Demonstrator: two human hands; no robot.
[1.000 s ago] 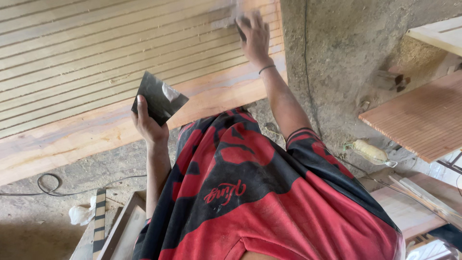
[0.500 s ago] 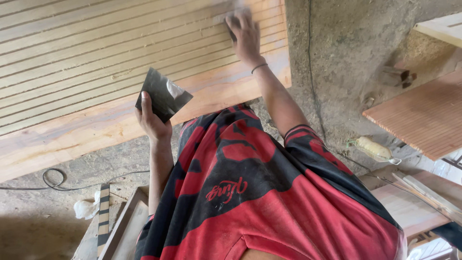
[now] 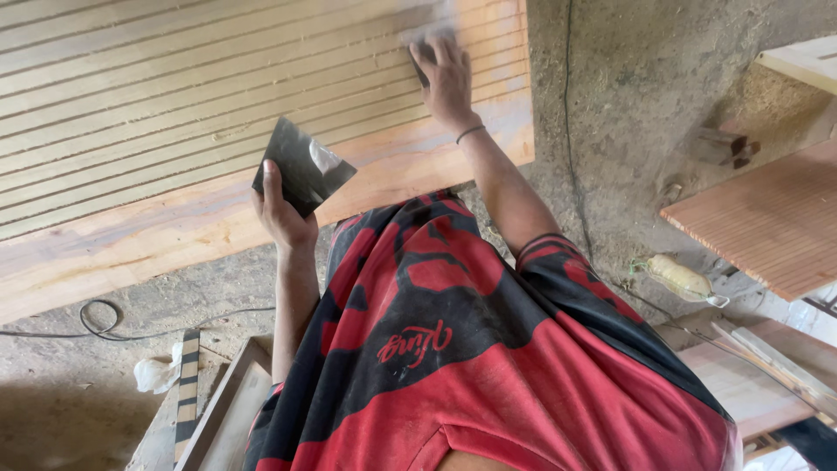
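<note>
The left hand (image 3: 283, 214) is closed around a dark, shiny square plate (image 3: 303, 173) — thumb laid up its near face, a pale smear of filler near its upper corner — and holds it just over the smooth border of the grooved wooden panel (image 3: 174, 105), at about 10 o'clock from the red-and-black shirt (image 3: 453, 349). The right hand (image 3: 446, 80) reaches to 12 o'clock, fingers spread flat and pressing a small dark scraper (image 3: 420, 65) against the ribbed face of the panel, close to its right edge; pale putty is smeared on the ribs just above the fingertips. A thin band circles that wrist (the scraper is mostly hidden under the fingers). The panel slopes across the upper left. On the dusty floor (image 3: 628, 78), a black cable (image 3: 113, 324) loops at 8 o'clock, a crumpled white bag (image 3: 155, 375) lies near it, and another ribbed panel (image 3: 767, 218) sits at 3 o'clock, well apart from both hands.
</note>
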